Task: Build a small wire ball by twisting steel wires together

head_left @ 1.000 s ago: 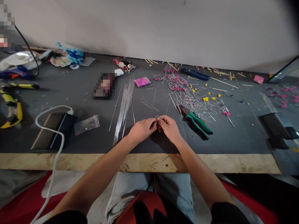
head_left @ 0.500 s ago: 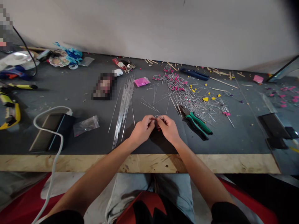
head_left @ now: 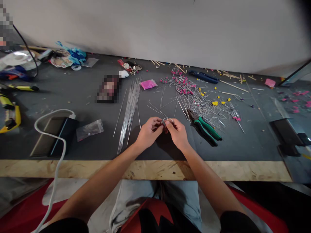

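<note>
Both hands pinch one small wire piece, just above the tabletop near its front edge.

Left hand (head_left: 148, 133) and right hand (head_left: 178, 133) meet fingertip to fingertip on the wire piece (head_left: 167, 121). Judged light, thin, springy, easily bent; sharp ends likely. Best gripped at the twisted middle. Pliers (head_left: 205, 127) lie just right.

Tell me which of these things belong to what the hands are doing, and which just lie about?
In use:
left hand
right hand
small wire piece pinched between them
straight wires
green pliers
heap of bent wires

Lying about:
pink packet
blue pliers
clear bag
white cable
</note>
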`<state>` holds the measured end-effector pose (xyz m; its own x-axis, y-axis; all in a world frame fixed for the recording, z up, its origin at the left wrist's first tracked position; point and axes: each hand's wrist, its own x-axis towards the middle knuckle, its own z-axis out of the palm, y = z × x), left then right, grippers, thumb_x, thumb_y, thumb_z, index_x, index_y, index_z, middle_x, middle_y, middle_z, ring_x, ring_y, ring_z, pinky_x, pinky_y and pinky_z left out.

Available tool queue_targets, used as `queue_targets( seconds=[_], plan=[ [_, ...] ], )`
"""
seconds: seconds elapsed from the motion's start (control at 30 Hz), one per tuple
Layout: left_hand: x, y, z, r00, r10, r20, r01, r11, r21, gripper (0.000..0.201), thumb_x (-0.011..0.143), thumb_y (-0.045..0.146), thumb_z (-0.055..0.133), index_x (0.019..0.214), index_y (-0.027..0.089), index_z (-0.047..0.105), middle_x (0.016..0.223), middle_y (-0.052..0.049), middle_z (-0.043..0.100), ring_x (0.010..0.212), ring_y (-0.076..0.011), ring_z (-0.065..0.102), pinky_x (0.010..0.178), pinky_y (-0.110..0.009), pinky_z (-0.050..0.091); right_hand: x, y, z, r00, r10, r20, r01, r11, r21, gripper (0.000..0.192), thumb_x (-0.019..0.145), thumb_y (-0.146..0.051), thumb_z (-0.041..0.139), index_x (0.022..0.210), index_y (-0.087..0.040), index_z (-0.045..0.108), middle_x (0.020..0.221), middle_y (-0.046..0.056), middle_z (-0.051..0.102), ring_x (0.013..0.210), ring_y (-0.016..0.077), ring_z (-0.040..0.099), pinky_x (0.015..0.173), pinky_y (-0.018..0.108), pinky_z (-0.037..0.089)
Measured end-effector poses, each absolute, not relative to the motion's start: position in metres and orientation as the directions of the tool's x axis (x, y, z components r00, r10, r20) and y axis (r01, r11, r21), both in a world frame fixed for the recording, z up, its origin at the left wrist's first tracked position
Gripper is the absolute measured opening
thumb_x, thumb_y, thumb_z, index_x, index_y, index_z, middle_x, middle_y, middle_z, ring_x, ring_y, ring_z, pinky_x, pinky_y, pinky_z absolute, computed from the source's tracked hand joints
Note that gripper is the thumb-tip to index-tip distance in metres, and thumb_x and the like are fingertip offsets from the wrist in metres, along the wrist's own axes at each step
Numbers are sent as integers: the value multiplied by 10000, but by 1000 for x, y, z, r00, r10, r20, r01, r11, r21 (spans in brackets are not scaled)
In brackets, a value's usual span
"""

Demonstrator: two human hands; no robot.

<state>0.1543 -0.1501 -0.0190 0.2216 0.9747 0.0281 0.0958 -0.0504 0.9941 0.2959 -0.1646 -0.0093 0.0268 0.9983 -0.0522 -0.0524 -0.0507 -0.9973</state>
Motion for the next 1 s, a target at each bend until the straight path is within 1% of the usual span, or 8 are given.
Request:
queue_targets(
  seconds=[0.07,0.17,0.3,0.43,0.57,0.73,0.87,1.0],
  plan=[
    [153,-149,-18,226,974,14,124,-43,991,199,800,279,562,964,167,563,848,-36,677,741,-119,646,675,-237,516,295,-165,-9,30,998,-59,-64,-57,-996,223,809,-412,568,872,-203,614,692,-14,577,617,122,527,618,261,451],
    [150,-149,-13,231,972,54,292,-122,949,183,830,329,535,885,180,624,798,-21,684,699,-123,632,654,-244,501,294,-165,-7,25,996,-81,-63,-79,-995,235,801,-426,570,870,-206,615,705,-10,587,620,125,531,629,267,459],
    [147,-150,-5,327,931,166,532,-326,782,248,887,305,437,799,186,635,765,-20,662,688,-124,589,649,-248,455,294,-166,-5,9,997,-81,-74,-80,-994,228,797,-424,576,847,-205,611,677,-16,572,615,124,523,622,267,455],
    [146,-152,-2,389,895,219,584,-423,693,310,910,284,376,727,170,600,709,-27,614,681,-127,557,655,-252,429,295,-164,-5,-39,994,-102,-123,-106,-987,230,782,-430,593,824,-205,607,666,-22,557,605,117,514,607,266,455],
    [147,-154,-3,360,910,207,557,-388,735,345,912,315,375,664,166,563,642,-9,580,611,-105,524,601,-226,406,296,-163,-7,-109,978,-176,-207,-196,-958,266,746,-466,620,805,-207,603,663,-26,550,592,113,510,586,267,461],
    [147,-158,-2,302,938,172,460,-301,835,345,905,309,386,640,161,549,579,13,558,528,-82,484,544,-206,388,296,-163,-11,-169,967,-189,-322,-236,-917,251,722,-442,662,803,-208,623,671,-25,565,615,109,521,590,258,454],
    [148,-158,-4,290,946,147,351,-248,903,364,907,325,391,645,159,582,589,2,586,535,-89,508,547,-208,410,296,-163,-12,-188,961,-204,-332,-258,-907,276,704,-459,679,807,-209,630,663,-23,563,621,113,520,606,263,458],
    [151,-157,-8,277,951,137,316,-225,922,332,902,337,409,690,161,593,636,-2,615,593,-97,555,587,-210,444,296,-162,-12,-161,961,-225,-339,-268,-902,300,690,-478,683,807,-208,624,676,-22,570,625,112,526,600,259,461]
  ],
)
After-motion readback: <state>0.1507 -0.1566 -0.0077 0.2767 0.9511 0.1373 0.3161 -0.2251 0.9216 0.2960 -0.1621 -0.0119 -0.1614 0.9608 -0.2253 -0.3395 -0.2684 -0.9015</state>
